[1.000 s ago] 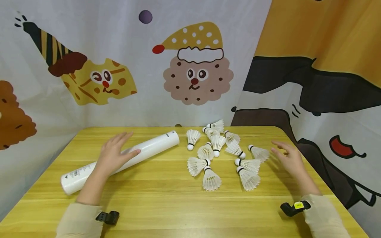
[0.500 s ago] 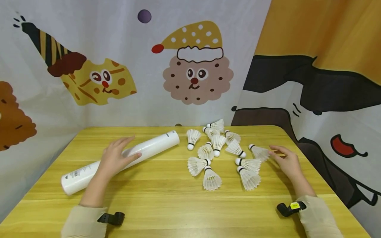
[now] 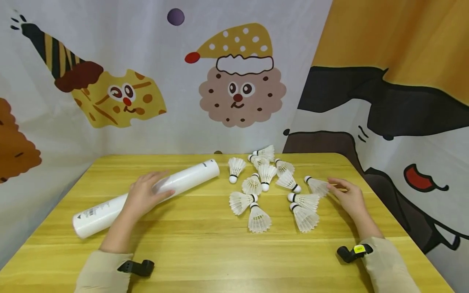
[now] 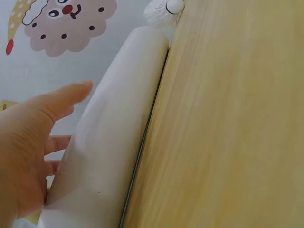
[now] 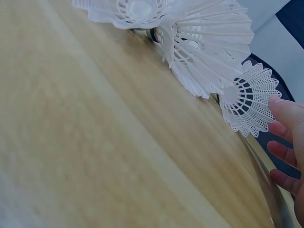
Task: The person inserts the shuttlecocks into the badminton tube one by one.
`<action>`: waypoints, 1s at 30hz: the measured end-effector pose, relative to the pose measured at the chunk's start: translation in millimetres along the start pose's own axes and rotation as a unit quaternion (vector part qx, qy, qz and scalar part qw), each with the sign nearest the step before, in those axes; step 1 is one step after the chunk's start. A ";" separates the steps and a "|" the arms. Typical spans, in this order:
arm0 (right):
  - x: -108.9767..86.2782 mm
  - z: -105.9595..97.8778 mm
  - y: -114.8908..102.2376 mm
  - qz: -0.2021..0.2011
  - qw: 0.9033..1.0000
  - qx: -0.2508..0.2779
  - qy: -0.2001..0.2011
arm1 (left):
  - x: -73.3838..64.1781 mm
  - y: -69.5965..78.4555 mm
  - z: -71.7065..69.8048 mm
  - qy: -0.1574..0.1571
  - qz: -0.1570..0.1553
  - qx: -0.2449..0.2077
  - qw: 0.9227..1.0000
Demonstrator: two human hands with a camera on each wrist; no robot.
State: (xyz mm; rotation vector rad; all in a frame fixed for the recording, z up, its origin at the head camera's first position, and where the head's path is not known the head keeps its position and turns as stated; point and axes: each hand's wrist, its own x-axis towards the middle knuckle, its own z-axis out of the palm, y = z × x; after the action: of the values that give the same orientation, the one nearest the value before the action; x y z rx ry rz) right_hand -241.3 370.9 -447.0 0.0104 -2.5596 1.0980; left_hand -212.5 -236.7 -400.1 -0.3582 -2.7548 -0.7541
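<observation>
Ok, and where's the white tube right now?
In the head view, the white tube lies slanted on the left side of the table, with the left hand at its middle and its far end just left of a white shuttlecock.

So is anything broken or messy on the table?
I see nothing broken or spilled. The shuttlecocks look messy, though: scattered, tips pointing different ways, some overlapping. The white tube also lies slanted on the table.
</observation>
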 end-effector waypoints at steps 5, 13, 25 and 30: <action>0.1 2.1 1.1 0.001 1.000 0.006 0.004 | 0.3 -2.4 3.0 0.005 0.006 0.013 1.000; 1.7 3.6 0.5 0.020 1.000 0.002 0.012 | -0.3 -3.2 5.5 0.002 0.008 0.033 0.999; 2.1 7.3 1.1 0.022 0.999 0.000 0.032 | -1.1 -5.3 6.9 0.002 0.015 0.033 0.999; 0.8 7.8 0.8 0.025 0.999 0.005 0.045 | -0.7 -5.1 7.1 0.006 0.018 0.035 0.999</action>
State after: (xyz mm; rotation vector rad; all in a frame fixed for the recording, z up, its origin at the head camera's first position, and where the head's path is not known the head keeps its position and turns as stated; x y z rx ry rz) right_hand -244.7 366.1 -452.2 -0.0997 -2.4866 1.1038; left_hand -214.6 -237.4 -408.6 -0.3862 -2.7482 -0.6477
